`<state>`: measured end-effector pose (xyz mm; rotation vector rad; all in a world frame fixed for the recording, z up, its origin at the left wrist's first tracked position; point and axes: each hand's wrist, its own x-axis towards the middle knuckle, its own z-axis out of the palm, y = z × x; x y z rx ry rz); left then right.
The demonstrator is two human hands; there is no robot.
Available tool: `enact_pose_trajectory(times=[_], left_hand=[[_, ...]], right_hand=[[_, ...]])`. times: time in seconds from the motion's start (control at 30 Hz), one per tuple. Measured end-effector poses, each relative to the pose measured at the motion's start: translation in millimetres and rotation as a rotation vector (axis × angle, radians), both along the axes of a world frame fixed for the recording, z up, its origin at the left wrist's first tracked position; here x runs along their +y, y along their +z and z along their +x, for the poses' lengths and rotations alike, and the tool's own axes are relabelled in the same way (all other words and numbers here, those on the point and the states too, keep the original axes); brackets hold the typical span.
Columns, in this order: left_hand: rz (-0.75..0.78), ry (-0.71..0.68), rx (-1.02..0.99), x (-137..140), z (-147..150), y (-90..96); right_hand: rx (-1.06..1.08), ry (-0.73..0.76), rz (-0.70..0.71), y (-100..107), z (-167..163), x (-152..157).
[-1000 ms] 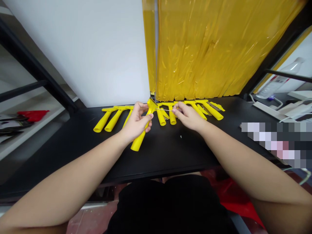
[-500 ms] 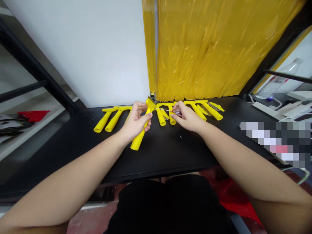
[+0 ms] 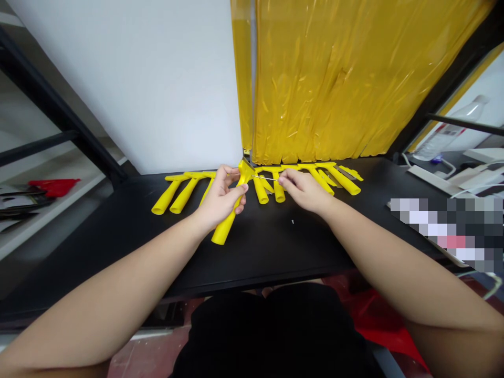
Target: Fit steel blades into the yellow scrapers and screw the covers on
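A yellow scraper with a hollow round handle and a metal blade at its head is tilted in my left hand, fingers wrapped around its neck. My right hand is closed on a screwdriver; its thin metal shaft points left, with the tip at the scraper's head. The screwdriver's handle is hidden by my fingers. Behind both hands, several more yellow scrapers lie in a row along the back of the black table, handles toward me.
A tiny pale piece lies on the table below my right hand. A white panel and a yellow plastic-wrapped stack rise behind the scrapers. Black frame bars stand at both sides. On the right are a plastic bottle and cables.
My right hand's fingers have shifted around the screwdriver, so its handle, visible before, is now covered. The left hand and the scraper have barely moved.
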<state>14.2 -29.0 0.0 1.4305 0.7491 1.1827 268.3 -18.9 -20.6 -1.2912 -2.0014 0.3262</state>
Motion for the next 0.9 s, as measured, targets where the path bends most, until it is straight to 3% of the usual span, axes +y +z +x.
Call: enact_pose_trajectory(times=[0.3, 0.47, 0.63, 0.7, 0.77, 0.9], left_hand=[[0.002, -0.045, -0.026, 2, -4, 0.0], [0.066, -0.081, -0.024, 5, -7, -1.4], [0.112, -0.107, -0.009, 8, -8, -2.4], [0.094, -0.108, -0.001, 8, -8, -2.3], [0.054, -0.12, 0.004, 7, -6, -2.1], [-0.051, -0.145, -0.035, 7, -6, -1.1]], right_hand=[[-0.051, 0.053, 0.163, 6, -4, -6], [0.154, 0.069, -0.096, 3, -5, -3], [0.528, 0.217, -0.464, 2, -7, -2], [0.546, 0.284, -0.583, 3, -7, -2], [0.44, 0.317, -0.6, 4, -4, -1], [0.182, 0.291, -0.482, 13, 12, -2]])
